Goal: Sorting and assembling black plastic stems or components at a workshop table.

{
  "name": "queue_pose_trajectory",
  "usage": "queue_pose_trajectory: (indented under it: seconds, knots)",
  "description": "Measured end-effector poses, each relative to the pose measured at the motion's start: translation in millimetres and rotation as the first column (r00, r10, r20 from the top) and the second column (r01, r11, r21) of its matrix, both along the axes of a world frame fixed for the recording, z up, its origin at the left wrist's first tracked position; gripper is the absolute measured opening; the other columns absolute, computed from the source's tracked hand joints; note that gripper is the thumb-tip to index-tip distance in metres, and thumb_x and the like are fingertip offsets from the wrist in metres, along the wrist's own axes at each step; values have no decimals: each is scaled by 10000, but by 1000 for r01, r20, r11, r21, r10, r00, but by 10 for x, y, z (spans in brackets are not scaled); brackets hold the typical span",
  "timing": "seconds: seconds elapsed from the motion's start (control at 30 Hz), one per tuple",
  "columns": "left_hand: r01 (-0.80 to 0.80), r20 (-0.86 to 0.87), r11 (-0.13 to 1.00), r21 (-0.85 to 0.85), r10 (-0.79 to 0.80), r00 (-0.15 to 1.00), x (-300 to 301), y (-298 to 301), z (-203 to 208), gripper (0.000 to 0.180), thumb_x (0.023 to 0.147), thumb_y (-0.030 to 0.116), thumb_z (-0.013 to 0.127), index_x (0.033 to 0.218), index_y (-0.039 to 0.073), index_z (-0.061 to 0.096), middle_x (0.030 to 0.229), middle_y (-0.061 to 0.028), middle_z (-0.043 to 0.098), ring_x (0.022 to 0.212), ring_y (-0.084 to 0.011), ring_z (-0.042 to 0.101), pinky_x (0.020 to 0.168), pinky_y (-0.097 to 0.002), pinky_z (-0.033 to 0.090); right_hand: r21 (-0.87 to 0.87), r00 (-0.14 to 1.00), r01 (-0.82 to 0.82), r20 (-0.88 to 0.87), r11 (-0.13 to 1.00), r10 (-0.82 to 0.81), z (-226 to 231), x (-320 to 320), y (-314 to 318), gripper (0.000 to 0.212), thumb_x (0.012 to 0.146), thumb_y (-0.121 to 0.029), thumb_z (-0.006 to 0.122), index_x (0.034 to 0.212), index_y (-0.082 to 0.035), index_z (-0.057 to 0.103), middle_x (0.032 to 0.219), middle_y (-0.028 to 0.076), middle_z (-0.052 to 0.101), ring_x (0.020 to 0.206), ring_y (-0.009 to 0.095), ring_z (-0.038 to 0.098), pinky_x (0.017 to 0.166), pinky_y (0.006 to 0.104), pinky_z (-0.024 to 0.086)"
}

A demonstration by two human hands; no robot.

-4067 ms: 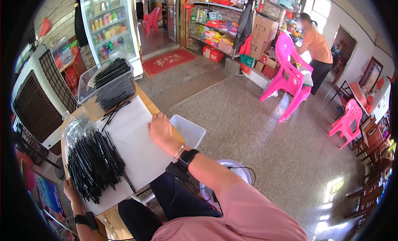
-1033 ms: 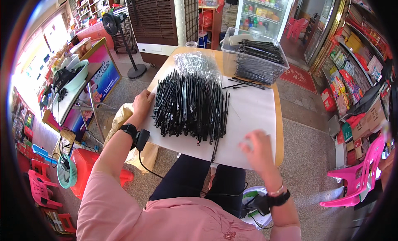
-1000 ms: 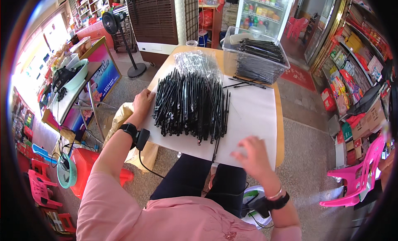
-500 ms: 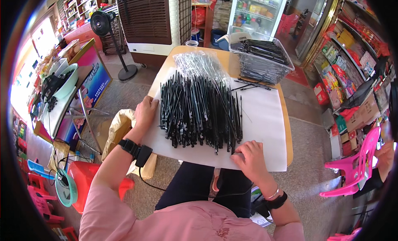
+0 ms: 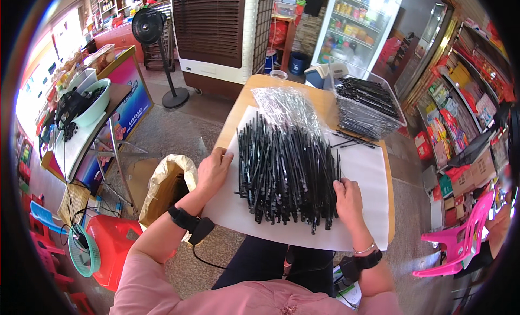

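Observation:
A thick pile of thin black rods (image 5: 287,174) lies on white paper (image 5: 219,220) over a wooden table, the rods running roughly near to far. Beyond their far ends sits crumpled clear plastic wrap (image 5: 284,103). My left hand (image 5: 214,171) rests at the left edge of the paper, a little apart from the pile, fingers stretched out and holding nothing. Against the pile's right side is my right hand (image 5: 349,201), its thumb and loosely bent fingers touching the outermost rods; its fingertips are partly hidden.
A clear plastic bin (image 5: 368,103) of similar black rods stands at the table's far right, with a few loose rods (image 5: 355,140) before it. Left of the table is an open yellowish sack (image 5: 170,182). A pink chair (image 5: 460,239) stands right, a black fan (image 5: 162,60) far left.
My right hand has moved from the pile's near right corner up along its right side. The view has shifted, and the table now appears further right and lower.

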State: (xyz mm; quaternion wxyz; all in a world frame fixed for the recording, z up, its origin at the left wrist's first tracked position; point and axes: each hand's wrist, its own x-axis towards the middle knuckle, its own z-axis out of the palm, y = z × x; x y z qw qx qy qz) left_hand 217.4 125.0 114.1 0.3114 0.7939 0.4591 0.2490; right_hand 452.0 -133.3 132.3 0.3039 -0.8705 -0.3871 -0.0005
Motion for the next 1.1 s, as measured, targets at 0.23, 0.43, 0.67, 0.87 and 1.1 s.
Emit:
queue_pose_trajectory:
  seconds: [0.23,0.43,0.67,0.87,1.1]
  knots:
    - [-9,-2,998,-57,8,1000,71,-63,108,486,923,440,441,1093,3,571,931,-246,638,908,-426,594,810,-471,434,-30,994,17,107,999,-13,-45,-224,168,478,941,-316,479,1120,126,498,999,268,484,931,411,474,840,457,397]
    - [-6,13,1000,-20,7,1000,59,-41,57,505,925,454,430,1108,2,562,970,-253,630,923,-425,591,811,-468,433,-31,997,28,-72,999,-31,46,-433,261,435,955,-334,448,979,97,503,943,270,499,871,438,504,768,470,432]
    - [-7,78,1000,-3,7,997,59,-62,33,449,928,405,466,1100,3,570,915,-214,647,876,-382,613,777,-433,450,16,999,25,-32,1000,-24,47,-377,183,413,957,-345,442,934,56,538,911,245,523,858,415,528,750,466,438]
    - [25,233,998,-59,-11,973,2,-81,50,362,912,267,552,1116,-32,546,940,-190,623,806,-301,612,737,-367,471,80,999,38,33,996,-41,116,0,77,339,945,-314,467,842,-14,586,825,177,572,790,382,558,717,457,447]
    - [146,-22,850,506,-157,987,1,-430,553,374,850,155,587,1176,-7,499,1177,-184,483,1070,-337,470,910,-406,396,200,995,-14,97,980,-6,89,815,474,245,863,-258,567,827,-18,597,824,163,602,776,358,581,695,443,458]
